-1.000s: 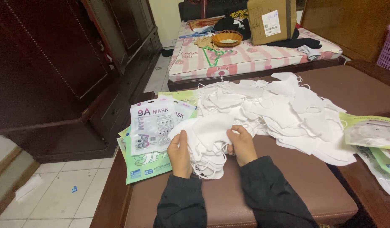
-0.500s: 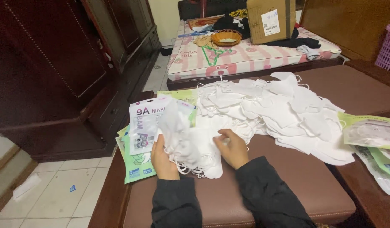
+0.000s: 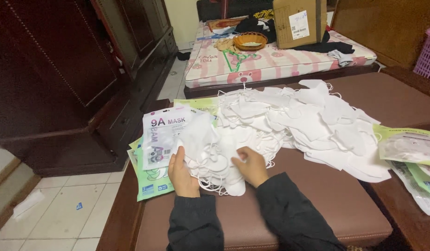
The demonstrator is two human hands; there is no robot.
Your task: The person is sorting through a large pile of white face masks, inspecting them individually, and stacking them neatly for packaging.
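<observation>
Both hands are gripping a small stack of white masks point(image 3: 212, 160): left hand point(image 3: 181, 173) at nine o'clock, right hand point(image 3: 252, 166) at three. A large unsorted pile point(image 3: 308, 121) is waiting at one o'clock; pouches point(image 3: 161, 139) are lying at ten.

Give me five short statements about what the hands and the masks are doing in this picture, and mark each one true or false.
1. Both hands are on a small stack of white masks. True: the left hand grips its left edge and the right hand its right side.
2. The big pile of loose masks lies on the floor. False: it lies on the brown cushioned seat.
3. Green and white printed mask packets lie just left of the left hand. True.
4. The woven basket sits beside the right hand. False: it is far off on the pink mattress.
5. The person's sleeves are white. False: they are dark.
</observation>
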